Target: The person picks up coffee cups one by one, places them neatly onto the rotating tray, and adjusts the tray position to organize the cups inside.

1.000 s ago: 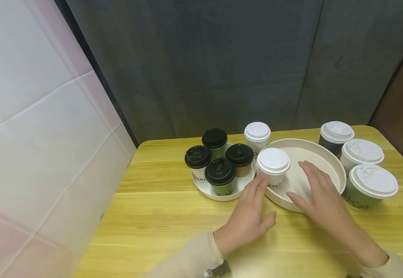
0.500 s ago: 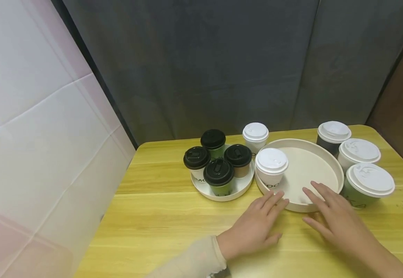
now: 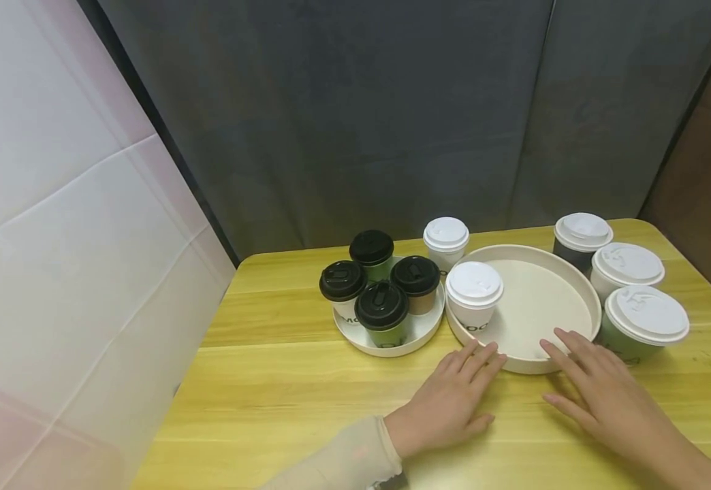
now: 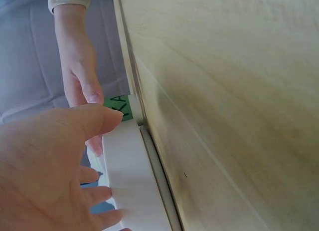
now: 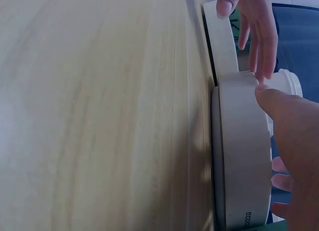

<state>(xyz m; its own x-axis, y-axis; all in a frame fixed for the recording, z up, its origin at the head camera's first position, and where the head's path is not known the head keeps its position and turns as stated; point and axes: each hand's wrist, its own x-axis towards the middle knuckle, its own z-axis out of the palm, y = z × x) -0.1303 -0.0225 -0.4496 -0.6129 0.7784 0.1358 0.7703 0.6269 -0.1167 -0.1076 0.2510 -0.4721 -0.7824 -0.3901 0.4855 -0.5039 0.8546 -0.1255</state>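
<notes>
Yellow wood grain covers the desk [image 3: 270, 395]; at lower right, the empty, straight-fingered left hand [image 3: 444, 401] and right hand [image 3: 607, 401] lie by a shallow, round cream tray [image 3: 539, 292]. Handling it seems the step; the next move likely calls for even contact.
</notes>
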